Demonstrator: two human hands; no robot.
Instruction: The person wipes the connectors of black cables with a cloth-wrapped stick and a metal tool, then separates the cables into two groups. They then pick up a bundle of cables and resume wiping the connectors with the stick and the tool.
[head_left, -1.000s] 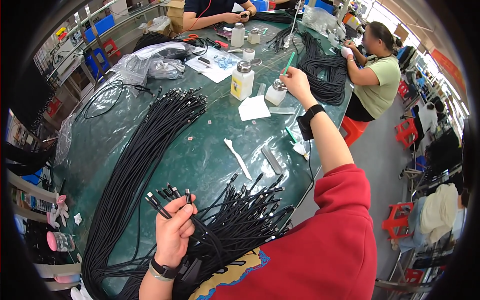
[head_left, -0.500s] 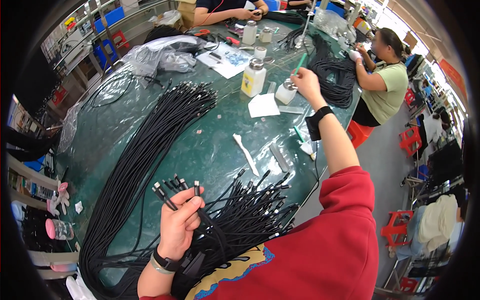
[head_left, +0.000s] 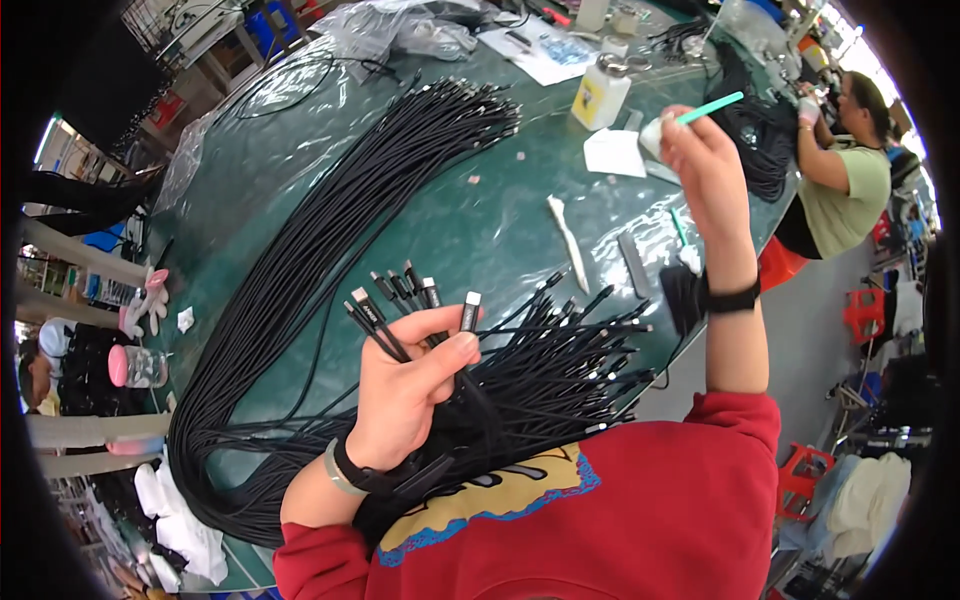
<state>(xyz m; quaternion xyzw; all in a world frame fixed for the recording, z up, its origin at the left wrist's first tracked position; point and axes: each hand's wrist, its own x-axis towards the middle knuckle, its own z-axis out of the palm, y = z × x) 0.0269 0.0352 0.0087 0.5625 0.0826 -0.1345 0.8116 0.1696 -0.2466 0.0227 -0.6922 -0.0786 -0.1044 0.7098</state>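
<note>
Cable jackets (head_left: 300, 235) are matt black; the connector tips (head_left: 472, 298) are bright metal. The green stick (head_left: 712, 107) appears smooth plastic. The table covering (head_left: 420, 240) is glossy, the bag (head_left: 365, 38) crinkled clear plastic, the sheet (head_left: 614, 154) matt paper, the sweatshirt (head_left: 660, 500) matt cloth.

Black cables (head_left: 431, 294), metal-tipped, fanned tips-up in left hand (head_left: 408, 385); slim green stick (head_left: 711, 107) slanted in right hand (head_left: 712, 175).

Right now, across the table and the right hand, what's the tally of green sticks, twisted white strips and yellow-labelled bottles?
Green sticks: 2 (one in the right hand, the other on the table)
Twisted white strip: 1
Yellow-labelled bottle: 1
Total: 4
</note>
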